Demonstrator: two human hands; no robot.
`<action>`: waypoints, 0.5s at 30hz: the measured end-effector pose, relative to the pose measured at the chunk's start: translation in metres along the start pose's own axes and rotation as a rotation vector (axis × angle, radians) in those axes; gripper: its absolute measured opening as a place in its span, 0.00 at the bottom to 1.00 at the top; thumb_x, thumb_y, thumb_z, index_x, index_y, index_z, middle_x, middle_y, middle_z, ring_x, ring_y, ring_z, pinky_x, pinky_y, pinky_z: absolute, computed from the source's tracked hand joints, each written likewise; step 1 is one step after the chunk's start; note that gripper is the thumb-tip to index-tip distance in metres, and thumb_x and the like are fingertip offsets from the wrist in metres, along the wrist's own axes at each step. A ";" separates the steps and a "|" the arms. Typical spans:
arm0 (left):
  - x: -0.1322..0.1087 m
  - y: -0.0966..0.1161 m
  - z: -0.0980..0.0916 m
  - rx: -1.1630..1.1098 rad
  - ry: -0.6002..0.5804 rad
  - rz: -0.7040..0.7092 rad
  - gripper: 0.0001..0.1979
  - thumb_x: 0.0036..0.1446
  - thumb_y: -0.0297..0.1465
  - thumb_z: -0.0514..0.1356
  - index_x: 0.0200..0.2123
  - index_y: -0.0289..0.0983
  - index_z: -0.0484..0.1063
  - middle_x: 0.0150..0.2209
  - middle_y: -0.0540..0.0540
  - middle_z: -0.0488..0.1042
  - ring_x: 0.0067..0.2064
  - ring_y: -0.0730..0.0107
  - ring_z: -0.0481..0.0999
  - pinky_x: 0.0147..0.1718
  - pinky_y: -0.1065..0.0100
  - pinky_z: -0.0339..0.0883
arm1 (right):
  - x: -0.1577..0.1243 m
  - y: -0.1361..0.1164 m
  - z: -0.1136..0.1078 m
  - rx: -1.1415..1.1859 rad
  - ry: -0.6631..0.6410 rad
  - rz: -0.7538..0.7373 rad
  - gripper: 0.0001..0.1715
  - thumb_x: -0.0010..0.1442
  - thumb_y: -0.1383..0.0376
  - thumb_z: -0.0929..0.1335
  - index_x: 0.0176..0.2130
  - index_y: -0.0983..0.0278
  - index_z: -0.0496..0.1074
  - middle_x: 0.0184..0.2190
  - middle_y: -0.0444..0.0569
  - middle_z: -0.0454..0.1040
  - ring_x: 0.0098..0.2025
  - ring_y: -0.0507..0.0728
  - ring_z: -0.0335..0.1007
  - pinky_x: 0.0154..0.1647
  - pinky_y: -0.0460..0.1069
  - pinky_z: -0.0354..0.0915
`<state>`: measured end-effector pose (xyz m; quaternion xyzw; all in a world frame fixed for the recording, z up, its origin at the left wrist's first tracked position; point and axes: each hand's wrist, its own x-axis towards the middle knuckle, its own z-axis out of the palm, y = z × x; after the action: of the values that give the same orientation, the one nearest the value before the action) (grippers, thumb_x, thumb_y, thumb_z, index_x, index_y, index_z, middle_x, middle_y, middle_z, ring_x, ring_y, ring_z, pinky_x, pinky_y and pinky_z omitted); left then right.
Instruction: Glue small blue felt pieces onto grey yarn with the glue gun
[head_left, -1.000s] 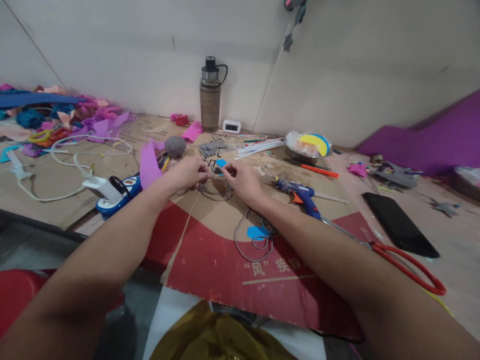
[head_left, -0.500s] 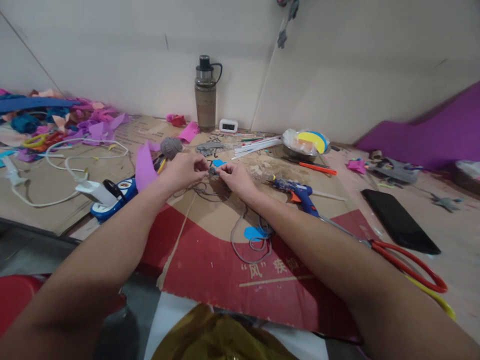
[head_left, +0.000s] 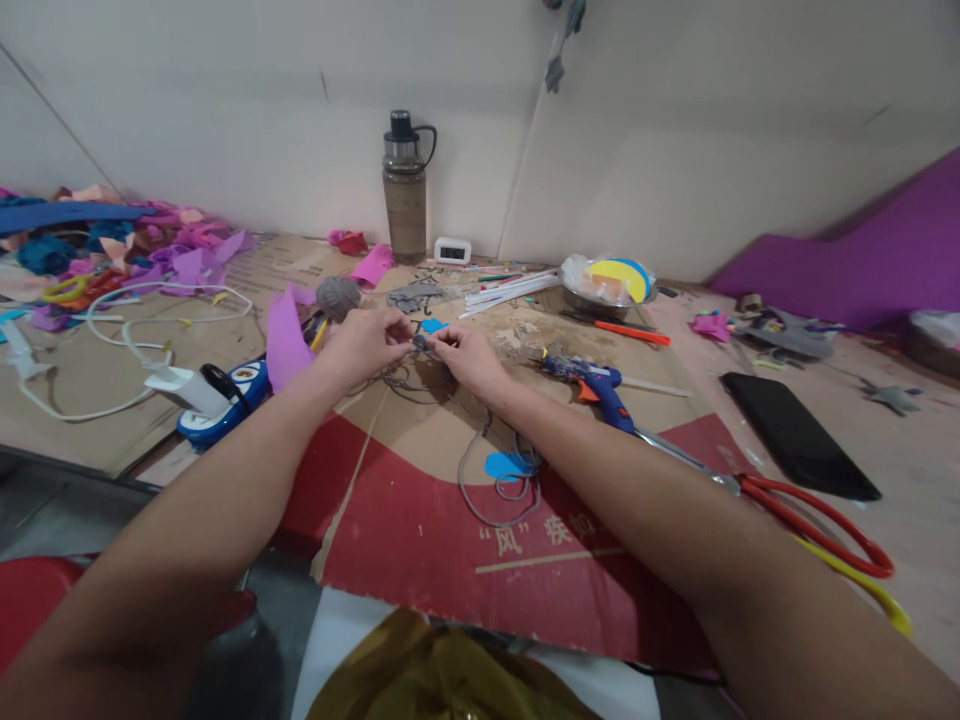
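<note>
My left hand (head_left: 377, 338) and my right hand (head_left: 471, 358) meet over the middle of the cardboard, thumbs and forefingers pinched. Between the fingertips sits a small dark grey bundle (head_left: 421, 343) that looks like wound yarn; its exact shape is too small to make out. Grey yarn (head_left: 463, 482) trails in loose loops below the hands and by my right forearm. A blue cut-out piece (head_left: 433, 326) shows just behind the fingers, and another blue piece (head_left: 507, 466) lies under the loops. Behind my left hand rests a grey yarn ball (head_left: 339, 296).
Right of my hands lies a blue glue gun (head_left: 592, 384), with red-and-yellow-handled scissors (head_left: 814, 510) and a black phone (head_left: 799, 435) beyond. A bottle (head_left: 405, 200) stands at the wall. A blue power strip (head_left: 225, 405) with cables is at left, near purple paper (head_left: 289, 338).
The view has shifted slightly. Both hands stay at nearly the same place, with the left fingertips a little closer to the grey bundle.
</note>
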<state>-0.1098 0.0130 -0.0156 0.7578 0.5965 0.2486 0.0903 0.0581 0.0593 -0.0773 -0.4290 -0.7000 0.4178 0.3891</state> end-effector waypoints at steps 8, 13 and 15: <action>0.001 0.000 0.001 -0.026 0.008 0.004 0.05 0.49 0.26 0.63 0.33 0.34 0.74 0.28 0.47 0.78 0.28 0.72 0.75 0.28 0.72 0.65 | -0.001 -0.002 -0.001 0.027 -0.015 0.018 0.14 0.54 0.57 0.66 0.28 0.65 0.71 0.25 0.43 0.70 0.26 0.49 0.59 0.27 0.45 0.54; 0.001 0.001 0.000 -0.031 0.007 -0.001 0.06 0.49 0.28 0.63 0.34 0.34 0.74 0.28 0.46 0.78 0.28 0.72 0.75 0.29 0.72 0.65 | -0.001 -0.004 -0.002 0.044 -0.013 0.028 0.15 0.54 0.57 0.66 0.28 0.66 0.72 0.23 0.42 0.68 0.24 0.49 0.56 0.26 0.45 0.52; 0.000 0.002 0.000 -0.026 0.015 -0.002 0.06 0.50 0.28 0.63 0.34 0.35 0.74 0.29 0.46 0.78 0.29 0.72 0.75 0.29 0.72 0.65 | -0.001 -0.005 -0.002 0.040 -0.008 0.042 0.15 0.54 0.57 0.66 0.28 0.66 0.72 0.23 0.41 0.68 0.24 0.48 0.56 0.26 0.45 0.51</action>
<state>-0.1082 0.0128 -0.0145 0.7542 0.5944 0.2619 0.0961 0.0590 0.0576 -0.0723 -0.4343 -0.6838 0.4414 0.3860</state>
